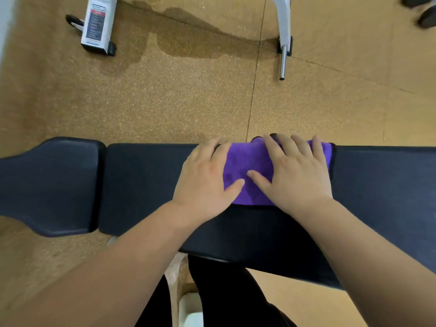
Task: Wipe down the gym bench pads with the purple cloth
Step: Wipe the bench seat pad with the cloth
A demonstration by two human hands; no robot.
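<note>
A black gym bench runs across the view: a long back pad (146,185) and a shorter seat pad (52,185) at the left, split by a narrow gap. The purple cloth (247,166) lies flat on the far half of the long pad. My left hand (205,180) presses its left edge with straight fingers, thumb on the cloth. My right hand (299,173) lies flat on the cloth's right part, fingers spread toward the pad's far edge.
Speckled tan rubber floor (165,102) lies beyond the bench, with a dark wet-looking patch (188,41). A white machine foot with a label (96,24) stands far left, a white frame leg with a metal peg (284,43) far right. My dark-clothed legs (224,291) are below the bench.
</note>
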